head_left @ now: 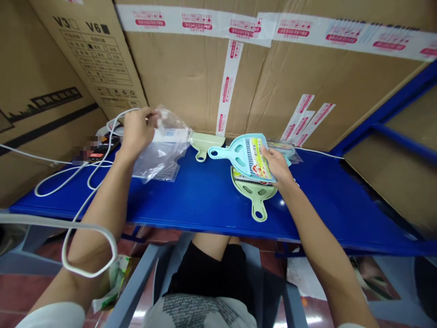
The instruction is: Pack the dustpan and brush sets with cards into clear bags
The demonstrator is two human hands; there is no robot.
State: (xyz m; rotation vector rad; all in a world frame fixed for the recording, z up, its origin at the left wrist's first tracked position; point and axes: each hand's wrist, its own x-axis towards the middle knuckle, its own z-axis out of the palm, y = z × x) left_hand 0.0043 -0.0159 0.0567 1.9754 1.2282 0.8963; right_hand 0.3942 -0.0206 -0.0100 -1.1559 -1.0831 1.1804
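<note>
My right hand (pixel 277 165) grips a light blue dustpan set (pixel 241 157) with a colourful label, its handle pointing left. Under it, a green dustpan set (pixel 254 190) lies on the blue table with its handle toward me. Another green dustpan (pixel 205 142) rests near the cardboard at the back. On the left, my left hand (pixel 139 130) is closed on the edge of a clear plastic bag (pixel 167 123), lifted above a stack of clear bags (pixel 155 159).
Cardboard boxes (pixel 191 77) wall off the back of the blue table (pixel 205 196). A white cable (pixel 82 168) loops on the left beside a phone (pixel 99 152). More packaged items (pixel 282 148) lie behind my right hand. A blue metal frame (pixel 385 109) stands right.
</note>
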